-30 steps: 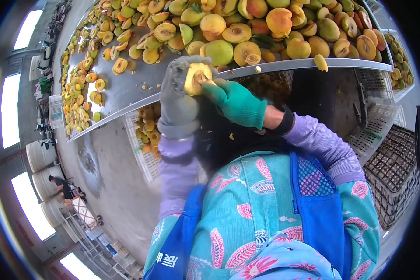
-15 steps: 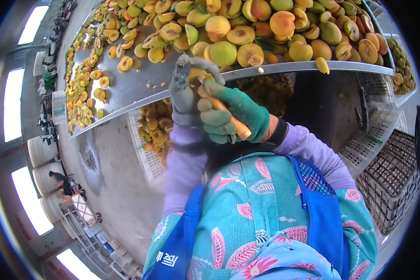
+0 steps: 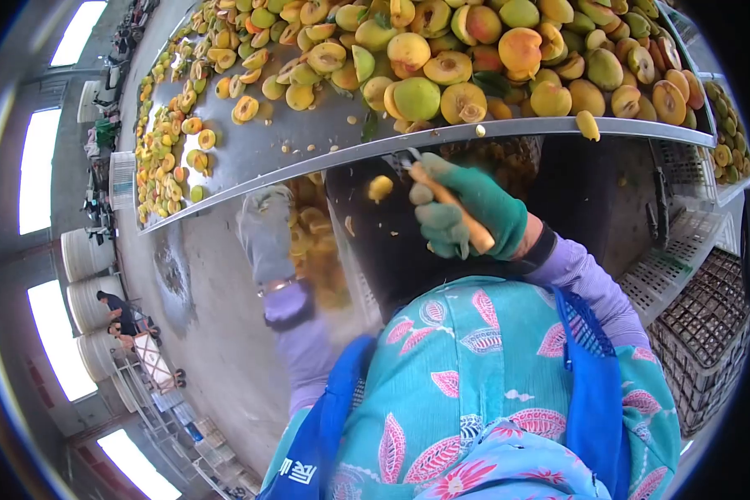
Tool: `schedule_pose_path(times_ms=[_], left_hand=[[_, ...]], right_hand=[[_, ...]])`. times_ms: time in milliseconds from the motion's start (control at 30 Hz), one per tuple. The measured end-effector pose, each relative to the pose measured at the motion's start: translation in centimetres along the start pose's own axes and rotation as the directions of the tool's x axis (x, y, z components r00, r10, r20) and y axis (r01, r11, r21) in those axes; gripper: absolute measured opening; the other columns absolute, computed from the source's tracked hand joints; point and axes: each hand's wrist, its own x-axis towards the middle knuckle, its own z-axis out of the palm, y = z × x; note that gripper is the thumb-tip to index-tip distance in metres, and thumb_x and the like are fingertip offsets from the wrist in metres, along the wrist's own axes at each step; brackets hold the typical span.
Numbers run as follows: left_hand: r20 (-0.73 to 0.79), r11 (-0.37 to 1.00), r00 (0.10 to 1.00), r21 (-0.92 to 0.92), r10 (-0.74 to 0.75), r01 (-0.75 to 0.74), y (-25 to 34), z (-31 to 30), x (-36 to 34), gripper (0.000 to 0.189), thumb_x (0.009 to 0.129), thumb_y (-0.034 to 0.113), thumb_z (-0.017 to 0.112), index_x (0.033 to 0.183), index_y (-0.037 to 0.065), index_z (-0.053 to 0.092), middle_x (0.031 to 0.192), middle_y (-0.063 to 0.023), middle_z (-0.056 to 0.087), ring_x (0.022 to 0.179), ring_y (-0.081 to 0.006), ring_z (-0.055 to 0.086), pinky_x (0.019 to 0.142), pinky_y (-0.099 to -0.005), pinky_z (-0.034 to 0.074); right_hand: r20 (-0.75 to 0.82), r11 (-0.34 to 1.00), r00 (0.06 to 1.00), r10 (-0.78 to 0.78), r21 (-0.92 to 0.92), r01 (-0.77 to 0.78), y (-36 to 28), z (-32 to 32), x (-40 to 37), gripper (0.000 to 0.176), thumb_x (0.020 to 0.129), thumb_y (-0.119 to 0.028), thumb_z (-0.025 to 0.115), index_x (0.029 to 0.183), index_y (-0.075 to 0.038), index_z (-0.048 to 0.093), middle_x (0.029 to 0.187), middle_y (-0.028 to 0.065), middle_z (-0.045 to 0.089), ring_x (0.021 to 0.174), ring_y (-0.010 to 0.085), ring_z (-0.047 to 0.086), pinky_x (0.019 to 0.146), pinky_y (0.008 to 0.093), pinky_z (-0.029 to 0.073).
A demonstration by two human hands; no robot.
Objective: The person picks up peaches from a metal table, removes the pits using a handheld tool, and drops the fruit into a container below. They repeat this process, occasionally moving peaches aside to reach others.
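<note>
My right hand [image 3: 473,208], in a green glove, grips a wooden-handled pitting tool [image 3: 477,235] below the table's front edge, its metal tip pointing up and left. My left hand [image 3: 268,237], in a grey glove, is smeared by motion beside a crate of peach halves [image 3: 312,237]; its fingers cannot be made out. Between the hands, a small yellow-brown piece [image 3: 380,188], perhaps a peach stone, hangs in mid-air over the dark apron area. Whole and halved peaches [image 3: 417,100] are heaped on the metal table [image 3: 308,125].
The table's raised metal rim [image 3: 550,127] runs just above my right hand. White plastic crates [image 3: 654,258] and a dark crate [image 3: 704,304] stand at the right. Far left, a person [image 3: 118,312] is by a cart near large white tubs [image 3: 87,254].
My left hand has come away from the tool, down and left to the crate. My right hand has shifted right and slightly down, still gripping the tool. A small piece is now in mid-air.
</note>
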Motion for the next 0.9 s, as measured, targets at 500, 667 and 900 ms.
schedule_pose_path(times_ms=[500,667,900], left_hand=[[0.404,0.986,0.915,-0.154,0.003,0.064,4.9,9.2,3.7,0.024,0.086,0.012,0.065,0.109,0.006,0.061,0.103,-0.0055,0.066,0.086,-0.0142,0.063,0.076,-0.0282,0.052],[0.289,0.828,0.91,-0.552,0.298,-0.096,4.3,11.0,-0.7,0.025,0.094,0.022,0.054,0.106,0.002,0.062,0.1,-0.0096,0.066,0.086,-0.0177,0.063,0.078,-0.0302,0.052],[0.21,0.77,0.95,-0.637,0.229,-0.045,4.7,12.4,-1.1,0.041,0.101,0.033,0.042,0.104,-0.004,0.061,0.092,-0.0146,0.066,0.082,-0.0205,0.063,0.076,-0.0311,0.051]], right_hand=[[0.101,-0.148,0.596,-0.796,-0.989,-0.03,-1.5,1.9,3.1,0.045,0.098,-0.044,0.048,0.09,0.0,0.057,0.076,0.0235,0.061,0.069,0.0406,0.06,0.061,0.0472,0.046],[0.123,-0.214,0.629,-0.767,-0.974,-0.07,-0.4,2.6,4.6,0.049,0.099,-0.046,0.043,0.096,0.0,0.057,0.08,0.0272,0.062,0.077,0.0445,0.06,0.067,0.0498,0.048],[0.015,-0.09,0.651,-0.759,-0.993,-0.082,0.7,3.1,3.6,0.052,0.098,-0.049,0.042,0.102,0.001,0.056,0.084,0.0259,0.063,0.079,0.0451,0.061,0.07,0.0504,0.048]])
